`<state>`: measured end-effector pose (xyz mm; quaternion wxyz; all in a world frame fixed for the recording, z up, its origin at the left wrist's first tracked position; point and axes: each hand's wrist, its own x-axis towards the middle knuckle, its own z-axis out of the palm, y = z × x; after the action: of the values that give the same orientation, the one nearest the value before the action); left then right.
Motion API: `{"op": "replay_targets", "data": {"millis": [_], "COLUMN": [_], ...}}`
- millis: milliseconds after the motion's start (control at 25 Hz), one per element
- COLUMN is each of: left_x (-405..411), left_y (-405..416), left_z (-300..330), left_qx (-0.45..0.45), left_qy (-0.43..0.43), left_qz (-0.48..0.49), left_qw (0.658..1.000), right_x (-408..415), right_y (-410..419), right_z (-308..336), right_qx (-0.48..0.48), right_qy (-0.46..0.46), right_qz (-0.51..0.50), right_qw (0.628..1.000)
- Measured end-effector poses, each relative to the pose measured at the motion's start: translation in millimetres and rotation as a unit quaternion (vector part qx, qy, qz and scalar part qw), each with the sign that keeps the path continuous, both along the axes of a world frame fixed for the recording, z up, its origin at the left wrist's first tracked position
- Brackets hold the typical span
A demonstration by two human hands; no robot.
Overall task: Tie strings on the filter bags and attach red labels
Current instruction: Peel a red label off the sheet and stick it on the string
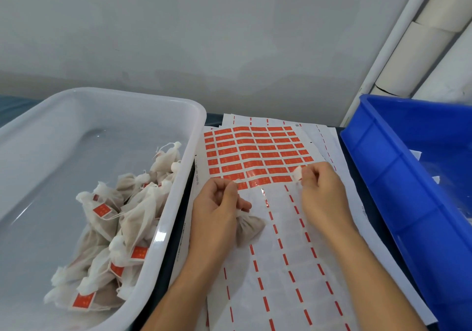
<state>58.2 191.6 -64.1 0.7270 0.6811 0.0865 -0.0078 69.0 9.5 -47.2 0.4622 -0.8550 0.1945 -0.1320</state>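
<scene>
One filter bag under left hand

Plain pale grey wall behind dark blue counter. White pipe and white cylindrical rolls top right. Even, soft light.

Even, soft, cool light; shadows faint. Glare on glossy sheet of red labels and white plastic tub rim. Wide-angle bending at edges; slight overall softness.
</scene>
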Motion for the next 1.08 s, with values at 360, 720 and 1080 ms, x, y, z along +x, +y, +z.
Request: {"op": "replay_targets", "data": {"millis": [360,720,1080], "left_x": [-12,-20,-26], "left_y": [-8,-20,-19], "left_z": [12,14,16], "left_qx": [-0.01,0.032,0.064], "left_qy": [-0.029,-0.048,-0.075], "left_qz": [-0.05,-0.097,-0.155], "left_qw": [0.998,0.994,0.983], "right_x": [-58,-67,-69], "right_y": [10,18,30], "right_z": [-6,-10,-7], "right_qx": [0.274,0.347,0.313], "right_qy": [-0.053,-0.122,-0.12], "right_qz": [0.06,0.083,0.102], "right_qw": [0.958,0.926,0.936]}}
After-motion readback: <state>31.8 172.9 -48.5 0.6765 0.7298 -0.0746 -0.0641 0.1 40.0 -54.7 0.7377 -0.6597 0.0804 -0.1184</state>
